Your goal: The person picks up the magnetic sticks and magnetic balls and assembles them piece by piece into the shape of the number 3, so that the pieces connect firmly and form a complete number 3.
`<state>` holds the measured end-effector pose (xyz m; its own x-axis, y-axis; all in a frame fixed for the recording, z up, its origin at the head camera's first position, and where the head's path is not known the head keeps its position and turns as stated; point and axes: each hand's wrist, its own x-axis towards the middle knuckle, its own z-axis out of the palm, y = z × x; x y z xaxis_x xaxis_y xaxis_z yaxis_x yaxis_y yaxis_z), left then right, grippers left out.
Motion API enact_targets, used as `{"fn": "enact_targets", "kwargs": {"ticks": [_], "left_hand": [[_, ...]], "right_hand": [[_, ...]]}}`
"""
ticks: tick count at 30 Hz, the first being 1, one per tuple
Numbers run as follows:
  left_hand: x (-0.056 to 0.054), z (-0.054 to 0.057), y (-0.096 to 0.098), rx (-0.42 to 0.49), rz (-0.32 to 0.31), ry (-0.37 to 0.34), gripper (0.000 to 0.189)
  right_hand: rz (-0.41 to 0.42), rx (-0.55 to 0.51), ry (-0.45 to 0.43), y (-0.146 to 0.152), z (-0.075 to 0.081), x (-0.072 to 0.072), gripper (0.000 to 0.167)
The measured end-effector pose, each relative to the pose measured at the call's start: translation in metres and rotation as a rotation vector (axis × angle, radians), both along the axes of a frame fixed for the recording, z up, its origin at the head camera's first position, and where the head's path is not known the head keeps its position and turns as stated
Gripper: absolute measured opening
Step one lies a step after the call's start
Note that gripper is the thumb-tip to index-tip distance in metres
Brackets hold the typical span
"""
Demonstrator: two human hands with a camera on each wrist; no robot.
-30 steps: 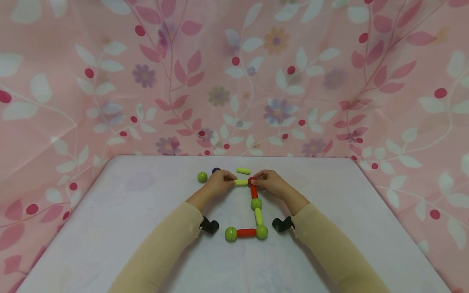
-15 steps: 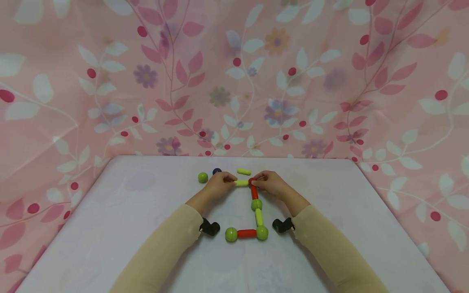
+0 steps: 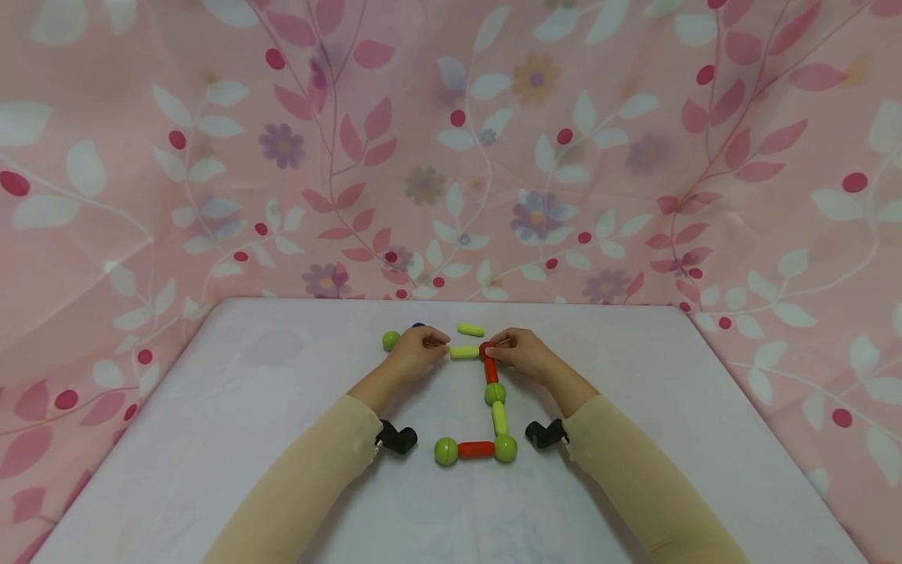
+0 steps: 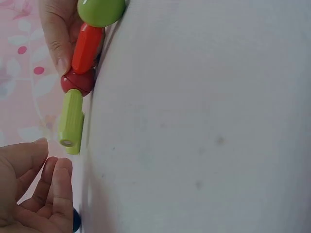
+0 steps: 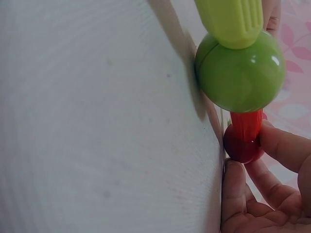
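My right hand [image 3: 523,352] pinches a red ball [image 5: 243,145] between thumb and fingertips. From that ball a yellow-green rod [image 4: 71,116] sticks out to the left, its outer end bare. Just beyond this end is my left hand [image 3: 414,352], thumb and fingers slightly parted around nothing. A red rod [image 3: 491,370] runs from the red ball toward the person to a green ball [image 3: 496,393]. Another yellow-green rod [image 3: 499,418] links it to a green corner ball [image 3: 506,447]. There the chain turns left through a red rod [image 3: 476,449] to a green end ball [image 3: 446,451].
A loose yellow-green rod [image 3: 470,330] lies behind the chain. Left of it are a loose green ball [image 3: 391,340] and a dark blue ball [image 4: 77,220], both partly hidden by the left hand. The white table [image 3: 239,439] ends at a pink floral cloth [image 3: 423,157].
My left hand has let go of the yellow-green rod's end and shifted slightly left, now covering more of the loose balls. The right hand stays on the red ball.
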<state>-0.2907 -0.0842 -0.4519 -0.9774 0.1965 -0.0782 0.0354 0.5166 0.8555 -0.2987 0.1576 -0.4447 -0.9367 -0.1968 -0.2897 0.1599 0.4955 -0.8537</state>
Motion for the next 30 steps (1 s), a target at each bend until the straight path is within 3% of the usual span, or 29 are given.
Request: {"fn": "enact_targets", "kwargs": {"ticks": [8,17,24,30], "left_hand": [[-0.006,0.01,-0.014,0.001,0.028,0.108,0.022],[-0.018,0.012,-0.029,-0.01,0.133,0.214,0.027],[-0.022,0.011,-0.036,-0.124,0.155,0.221,0.032],[-0.029,0.01,-0.04,-0.178,0.104,0.156,0.039]], "right_hand": [[0.001,0.001,-0.002,0.0,0.001,0.001,0.026],[0.001,-0.024,-0.008,0.001,-0.001,0.001,0.027],[0.006,0.006,-0.001,0.001,0.001,0.003,0.03],[0.015,0.032,0.012,0.001,0.003,0.002,0.031]]}}
